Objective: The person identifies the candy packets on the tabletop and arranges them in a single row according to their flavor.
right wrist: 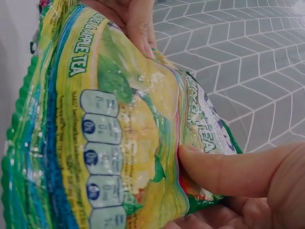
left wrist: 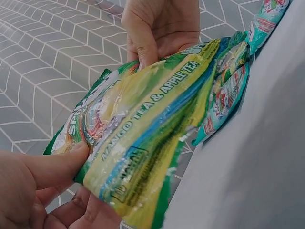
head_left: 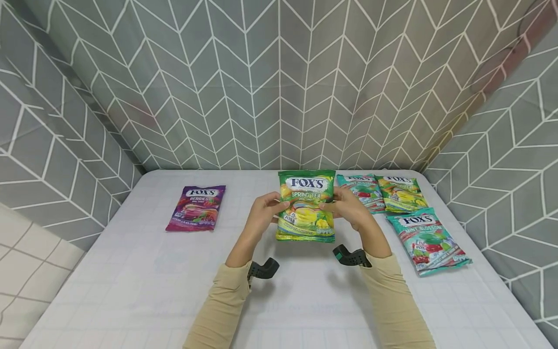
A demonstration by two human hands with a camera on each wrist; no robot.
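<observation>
A green and yellow candy bag [head_left: 306, 208] marked FOX'S Spring Tea is held upright above the white table, its printed front toward the head camera. My left hand [head_left: 264, 212] pinches its left edge, thumb on the front and fingers behind. On the opposite edge my right hand [head_left: 348, 207] grips it the same way. Both wrist views show the shiny bag up close; in the left one, the left thumb [left wrist: 62, 164] presses its face, and in the right one the right thumb [right wrist: 228, 169] does. The fingers behind the bag are partly hidden.
A purple Berries bag [head_left: 196, 208] lies on the white table [head_left: 174, 286] at left. To the right lie a teal Mint Blossom bag [head_left: 364, 191], another Spring Tea bag [head_left: 401, 194] and a nearer Mint Blossom bag [head_left: 429, 241]. Patterned grey cloth [head_left: 279, 97] stands behind the table.
</observation>
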